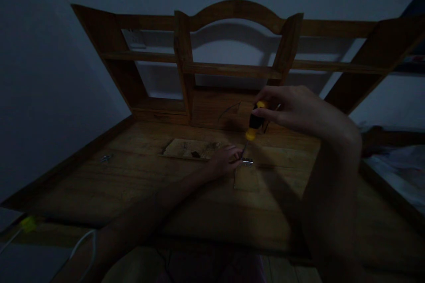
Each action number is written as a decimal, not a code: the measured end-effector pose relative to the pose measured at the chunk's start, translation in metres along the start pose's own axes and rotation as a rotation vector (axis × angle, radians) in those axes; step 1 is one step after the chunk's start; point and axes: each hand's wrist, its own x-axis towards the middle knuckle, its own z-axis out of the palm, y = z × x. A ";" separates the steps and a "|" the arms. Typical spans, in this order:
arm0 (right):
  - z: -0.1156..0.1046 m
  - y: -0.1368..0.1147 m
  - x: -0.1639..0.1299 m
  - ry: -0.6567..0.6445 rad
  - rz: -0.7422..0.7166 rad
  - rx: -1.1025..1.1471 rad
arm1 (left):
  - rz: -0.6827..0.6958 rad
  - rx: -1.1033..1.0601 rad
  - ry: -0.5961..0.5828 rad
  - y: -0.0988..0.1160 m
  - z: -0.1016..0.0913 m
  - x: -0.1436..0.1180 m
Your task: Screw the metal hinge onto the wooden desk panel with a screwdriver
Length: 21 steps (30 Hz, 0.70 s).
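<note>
Screwdriver (256, 120) tilted over a small shiny metal piece (247, 162) on a wooden worktop (133, 163), both hands at work in dim light.
The left hand's (226, 161) fingertips and shadow obscure the screwdriver's tip, so its exact contact is unclear; that hand is loosely curled beside the metal piece, and I cannot tell whether it grips anything. The screwdriver's long axis slants, tip down and leftward, handle up and rightward; the right hand (292, 108) is closed around its yellow-and-black handle, partly covering it. A flat, roughly square panel (246, 180) adjoins the metal piece; behind stands an arched wooden shelf unit (229, 69), grain faintly visible.
</note>
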 end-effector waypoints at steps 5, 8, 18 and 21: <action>0.005 0.000 0.003 0.046 0.023 -0.047 | 0.010 -0.024 0.020 -0.004 0.004 -0.001; 0.008 0.001 0.006 0.075 0.051 -0.094 | -0.013 -0.012 0.030 -0.007 0.006 -0.002; 0.003 0.000 0.003 -0.007 -0.042 0.007 | -0.024 -0.015 0.049 -0.006 0.005 -0.002; 0.005 0.000 0.004 0.014 -0.042 -0.013 | -0.028 -0.010 0.046 -0.005 0.005 -0.002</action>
